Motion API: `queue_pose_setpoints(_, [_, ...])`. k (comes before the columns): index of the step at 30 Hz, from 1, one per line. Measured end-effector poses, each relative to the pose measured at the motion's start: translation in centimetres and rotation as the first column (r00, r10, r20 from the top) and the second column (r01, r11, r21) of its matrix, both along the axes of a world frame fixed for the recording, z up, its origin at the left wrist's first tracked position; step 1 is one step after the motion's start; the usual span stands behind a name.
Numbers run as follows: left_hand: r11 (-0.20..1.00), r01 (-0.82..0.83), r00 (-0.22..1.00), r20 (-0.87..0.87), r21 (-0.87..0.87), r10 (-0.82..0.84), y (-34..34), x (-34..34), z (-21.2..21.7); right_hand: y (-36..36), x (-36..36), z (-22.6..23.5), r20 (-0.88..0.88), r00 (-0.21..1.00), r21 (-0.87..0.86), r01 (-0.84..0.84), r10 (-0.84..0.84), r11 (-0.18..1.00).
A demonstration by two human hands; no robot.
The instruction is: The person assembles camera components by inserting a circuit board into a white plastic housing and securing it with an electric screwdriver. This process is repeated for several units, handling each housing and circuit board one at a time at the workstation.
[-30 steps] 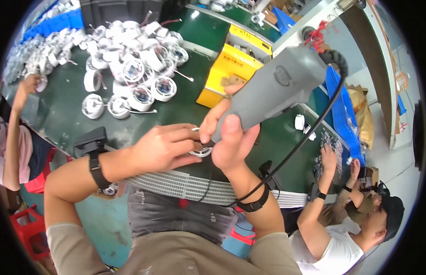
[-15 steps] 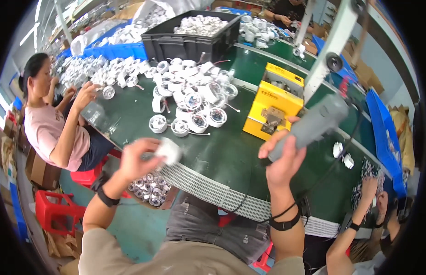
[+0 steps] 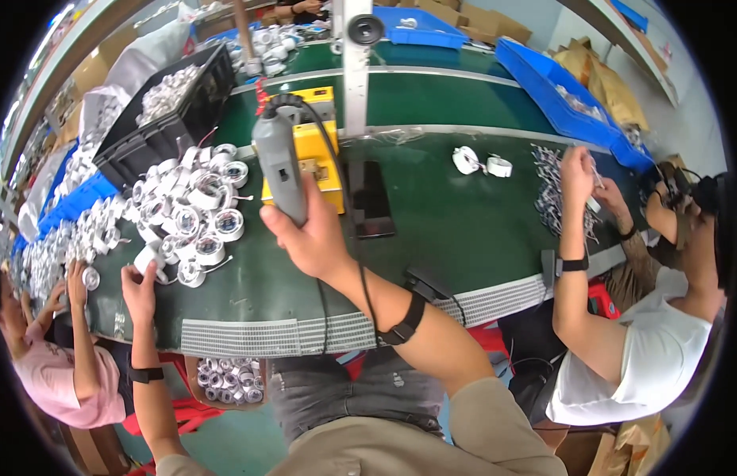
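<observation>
My left hand is at the near left edge of a pile of white round housings. Its thumb and fingers pinch a white round housing beside the pile. My right hand is closed around a grey corded electric screwdriver, held up over the table in front of a yellow box-shaped device. The tool's lower end is hidden by my hand. A black coiled cord runs from its top down past my wrist.
A dark phone-like slab lies right of the yellow device. Two white parts lie farther right. A black crate stands back left. Co-workers sit on both sides; one's hands work over thin wires. A white post rises behind.
The view has swung to the right. My left hand has brought the white housing from the near table edge to the pile. My right hand still grips the screwdriver, now more upright.
</observation>
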State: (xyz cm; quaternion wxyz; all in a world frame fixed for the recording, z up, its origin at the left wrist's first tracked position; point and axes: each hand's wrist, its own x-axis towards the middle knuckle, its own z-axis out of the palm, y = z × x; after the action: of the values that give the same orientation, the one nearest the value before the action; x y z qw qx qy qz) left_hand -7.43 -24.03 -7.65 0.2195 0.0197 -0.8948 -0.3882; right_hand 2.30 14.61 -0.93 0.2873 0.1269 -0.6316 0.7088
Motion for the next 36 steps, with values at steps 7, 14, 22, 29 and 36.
queue_pose_setpoints(7, [0.983,0.012,0.990,-0.136,-0.182,-0.037,-6.3,-2.2,0.4,3.2,0.5,1.0,-0.033,0.998,0.261,-0.034,0.044,0.965])
queue_pose_setpoints(14, [0.707,-0.280,0.952,-0.281,-0.649,0.120,-14.1,-6.6,0.6,18.4,-0.6,-0.4,-0.141,0.507,0.543,0.758,-0.851,0.361])
queue_pose_setpoints(22, [0.860,0.144,0.723,-0.541,-0.490,-0.430,5.3,6.8,6.6,25.2,2.3,-2.4,-0.159,0.517,0.987,0.112,-0.841,-0.118])
queue_pose_setpoints(29, [0.337,0.809,0.441,-0.118,0.482,-0.890,20.0,11.2,5.8,10.7,4.7,0.5,-0.360,0.854,0.761,0.501,-0.375,0.412])
queue_pose_setpoints(36, [-0.090,0.417,0.333,-0.244,0.905,-0.911,26.9,9.7,4.0,4.1,4.3,0.9,-0.323,0.923,0.761,0.385,-0.210,0.522])
